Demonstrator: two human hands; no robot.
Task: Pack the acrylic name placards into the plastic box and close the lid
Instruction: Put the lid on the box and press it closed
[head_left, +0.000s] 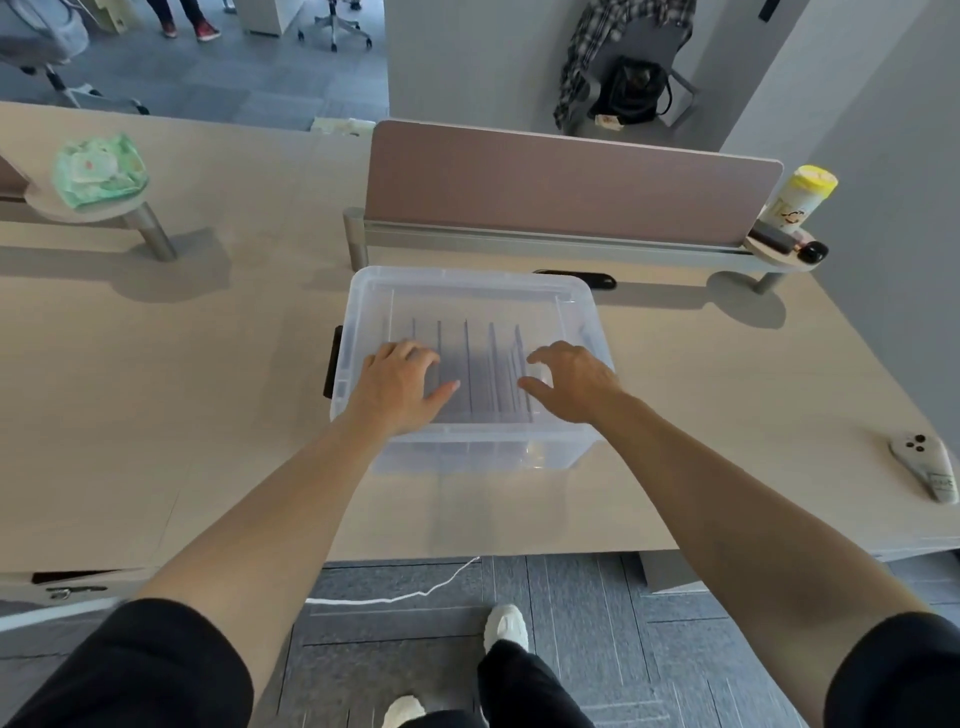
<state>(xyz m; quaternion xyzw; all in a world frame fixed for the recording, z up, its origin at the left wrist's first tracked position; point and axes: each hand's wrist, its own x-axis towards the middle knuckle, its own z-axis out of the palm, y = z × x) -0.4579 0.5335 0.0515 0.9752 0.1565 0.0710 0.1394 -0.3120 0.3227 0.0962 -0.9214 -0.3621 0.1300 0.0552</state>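
A clear plastic box (363, 291) stands on the beige desk in front of me, with its translucent lid (467, 296) lying on top. Through the lid I see several acrylic placards (491, 364) standing on edge in a row inside. My left hand (397, 387) lies flat on the near left part of the lid, fingers spread. My right hand (569, 382) rests on the near right part, fingers apart and slightly curled. Neither hand holds anything. A black latch (332, 364) shows on the box's left side.
A pink divider screen (571, 182) stands just behind the box. A yellow-capped wipes canister (797, 200) sits at the back right, a green wipes pack (98, 171) at the back left, a phone (927, 467) near the right desk edge. Chairs stand beyond.
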